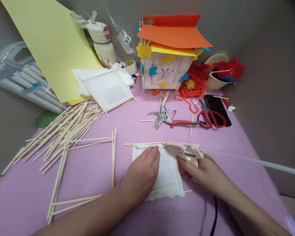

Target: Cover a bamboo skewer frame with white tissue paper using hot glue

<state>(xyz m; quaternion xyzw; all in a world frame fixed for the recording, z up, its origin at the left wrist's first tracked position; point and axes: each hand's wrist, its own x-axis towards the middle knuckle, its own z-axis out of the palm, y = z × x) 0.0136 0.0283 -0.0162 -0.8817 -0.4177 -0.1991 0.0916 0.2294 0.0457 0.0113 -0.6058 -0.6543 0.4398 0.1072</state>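
Note:
My right hand [203,172] is wrapped round the handle of a pink glue gun [184,150]. A small light glows on the gun, and a long translucent glue stick [253,160] runs out of its back. The nozzle is at the top edge of a small stick frame [152,143] covered with thin white paper [168,173]; I cannot tell whether it touches. My left hand [144,170] lies flat on that paper, fingers stretched out and holding nothing. Left of it, a larger bare frame of sticks [61,167] lies partly under my left forearm.
Loose wooden sticks [71,127] are heaped at the left. Behind stand a paper-covered frame [108,90], a bottle [103,46] and a decorated stick house [166,65]. Pruning shears [163,115], red-handled scissors [211,118] and a phone [217,108] lie ahead. A black cord [215,213] hangs near my right arm.

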